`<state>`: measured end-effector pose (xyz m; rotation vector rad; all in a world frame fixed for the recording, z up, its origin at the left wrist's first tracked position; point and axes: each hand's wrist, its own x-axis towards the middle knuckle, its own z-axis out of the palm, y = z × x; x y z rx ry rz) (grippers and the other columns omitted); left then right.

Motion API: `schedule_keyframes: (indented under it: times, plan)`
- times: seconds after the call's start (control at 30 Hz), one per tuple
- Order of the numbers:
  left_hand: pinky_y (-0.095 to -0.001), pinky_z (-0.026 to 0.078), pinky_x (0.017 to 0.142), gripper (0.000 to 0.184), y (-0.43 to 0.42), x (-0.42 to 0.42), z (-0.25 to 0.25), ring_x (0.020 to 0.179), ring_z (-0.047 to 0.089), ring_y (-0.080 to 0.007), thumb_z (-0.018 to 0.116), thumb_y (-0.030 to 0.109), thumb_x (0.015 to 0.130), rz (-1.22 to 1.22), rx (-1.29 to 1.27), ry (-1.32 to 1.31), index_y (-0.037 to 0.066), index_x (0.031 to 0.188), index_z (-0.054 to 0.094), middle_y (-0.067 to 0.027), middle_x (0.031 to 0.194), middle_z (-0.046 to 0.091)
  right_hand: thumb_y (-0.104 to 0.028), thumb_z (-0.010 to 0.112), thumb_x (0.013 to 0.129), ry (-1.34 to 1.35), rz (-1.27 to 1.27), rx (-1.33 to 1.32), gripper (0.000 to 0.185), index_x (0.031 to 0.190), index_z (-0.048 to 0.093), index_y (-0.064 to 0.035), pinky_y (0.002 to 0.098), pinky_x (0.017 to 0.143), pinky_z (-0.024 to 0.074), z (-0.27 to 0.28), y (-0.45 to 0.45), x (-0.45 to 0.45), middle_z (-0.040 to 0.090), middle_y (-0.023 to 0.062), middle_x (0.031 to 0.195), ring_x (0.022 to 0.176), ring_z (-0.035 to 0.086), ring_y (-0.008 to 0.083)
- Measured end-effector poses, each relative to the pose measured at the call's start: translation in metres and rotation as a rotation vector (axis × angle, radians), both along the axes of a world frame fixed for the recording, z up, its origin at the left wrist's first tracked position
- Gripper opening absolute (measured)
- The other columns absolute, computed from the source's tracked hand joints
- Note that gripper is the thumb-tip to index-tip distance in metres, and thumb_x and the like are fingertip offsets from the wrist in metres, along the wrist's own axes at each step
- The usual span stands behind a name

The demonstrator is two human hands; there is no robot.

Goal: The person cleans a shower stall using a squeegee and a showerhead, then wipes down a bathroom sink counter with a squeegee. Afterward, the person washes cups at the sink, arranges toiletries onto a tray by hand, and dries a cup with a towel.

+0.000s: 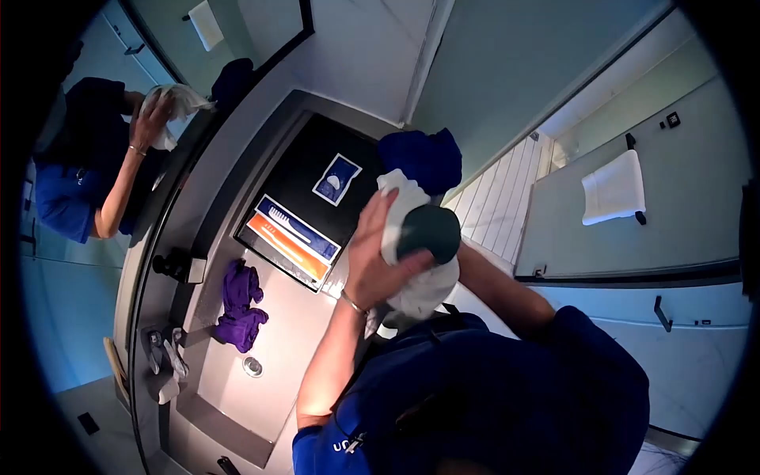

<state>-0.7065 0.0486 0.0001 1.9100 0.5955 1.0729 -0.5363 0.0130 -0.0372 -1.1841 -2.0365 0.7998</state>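
Observation:
My left hand, with a bracelet at the wrist, is closed around a bunched white cloth. Its thumb lies blurred across a dark green, round-ended object, possibly a cup, which the cloth wraps. My right forearm reaches to the far side of the cloth, where the right hand and its fingers are hidden. Just beyond the hands is a black tray holding a blue comb packet, an orange toothbrush packet and a small blue packet. A dark blue cloth lies crumpled by the tray's far corner.
A crumpled purple item, perhaps gloves, lies in the sink near the drain. Grey and white items sit on the left ledge below a mirror. On the right, a white towel hangs on a glass door.

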Motion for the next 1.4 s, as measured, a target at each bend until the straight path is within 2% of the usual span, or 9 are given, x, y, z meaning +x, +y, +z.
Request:
schedule_keyframes:
  times: [0.1,0.33,0.47,0.63,0.8,1.1,1.23,1.33,1.4]
  plan:
    - [-0.0363,0.038,0.098,0.064,-0.007,0.003,0.001,0.118,0.047,-0.0335,0.082,0.018,0.059,0.045,0.032,-0.016,0.001,0.116,0.057,-0.0204,0.126,0.05,-0.019,0.059,0.08,1.18,-0.141,-0.806,0.018,0.092,0.063,-0.0057,0.03,0.071,0.0494,-0.04,-0.02,-0.019,0.064,0.0057,0.089,0.081,0.062,0.0177]
    - [-0.0379,0.05,0.077,0.053,0.003,-0.011,-0.021,0.089,0.061,-0.0347,0.085,0.024,0.052,0.367,0.316,0.125,0.004,0.097,0.064,-0.0163,0.092,0.064,-0.019,0.06,0.078,1.408,-0.185,-0.908,0.015,0.088,0.063,-0.0088,0.0301,0.07,0.0496,-0.061,0.017,-0.008,0.064,0.0065,0.086,0.08,0.063,0.0216]
    - [-0.0355,0.051,0.07,0.044,0.01,-0.027,-0.048,0.078,0.063,-0.0321,0.08,0.021,0.061,0.071,-0.088,0.44,0.006,0.099,0.063,-0.0108,0.082,0.065,-0.02,0.06,0.077,1.209,-0.266,-0.679,0.013,0.086,0.063,-0.0106,0.0302,0.069,0.0496,-0.027,0.037,0.017,0.064,0.007,0.085,0.079,0.063,0.0238]
    - [-0.0291,0.047,0.08,0.049,0.0,-0.037,-0.042,0.1,0.056,-0.0178,0.061,0.02,0.084,0.087,-0.815,0.167,-0.001,0.125,0.044,-0.0135,0.107,0.06,-0.016,0.065,0.067,-0.226,-0.13,0.382,0.016,0.082,0.063,-0.0155,0.0326,0.062,0.0462,0.034,0.053,0.026,0.061,0.0042,0.075,0.069,0.06,0.0248]
    - [-0.0619,0.043,0.083,0.081,0.007,-0.023,-0.037,0.106,0.052,-0.0291,0.036,0.075,0.078,-0.361,-1.729,-0.569,0.008,0.122,0.045,-0.0133,0.122,0.05,-0.02,0.063,0.066,-0.397,0.21,0.469,0.017,0.083,0.06,-0.0175,0.0338,0.056,0.039,0.04,0.055,-0.004,0.057,0.0004,0.072,0.068,0.058,0.0204]
    - [-0.0319,0.044,0.081,0.039,0.025,-0.014,-0.014,0.093,0.054,-0.0249,0.07,0.019,0.072,0.333,0.25,-0.067,0.003,0.104,0.055,-0.0119,0.102,0.055,-0.022,0.066,0.074,0.697,-0.119,-0.275,0.018,0.082,0.059,-0.0078,0.0308,0.067,0.05,-0.033,0.067,-0.031,0.063,0.0067,0.079,0.075,0.062,0.016]
    - [-0.0349,0.049,0.079,0.043,0.032,-0.029,-0.035,0.09,0.058,-0.0222,0.051,0.042,0.089,0.076,-1.381,-0.761,0.007,0.114,0.05,-0.0116,0.103,0.058,-0.019,0.067,0.074,0.201,-0.042,-0.123,0.014,0.075,0.059,-0.0073,0.0306,0.061,0.0495,-0.034,0.088,-0.022,0.063,0.0051,0.073,0.068,0.063,0.0158]
    - [-0.0304,0.049,0.074,0.033,0.025,-0.031,-0.013,0.079,0.058,-0.0199,0.054,0.031,0.088,0.003,-1.408,-0.551,0.007,0.109,0.051,-0.0068,0.095,0.059,-0.014,0.062,0.078,-0.316,-0.041,0.283,0.009,0.074,0.057,-0.0076,0.0276,0.061,0.0485,0.025,0.087,-0.023,0.062,0.0016,0.075,0.066,0.061,0.0133]
    - [-0.0318,0.049,0.073,0.033,0.026,-0.029,-0.021,0.077,0.058,-0.0222,0.057,0.029,0.086,0.168,-0.966,-0.401,0.006,0.109,0.051,-0.0075,0.094,0.059,-0.019,0.06,0.081,0.452,-0.121,-0.219,0.011,0.079,0.06,-0.0089,0.0284,0.067,0.0487,-0.03,0.094,-0.029,0.063,0.0024,0.081,0.076,0.062,0.0121]
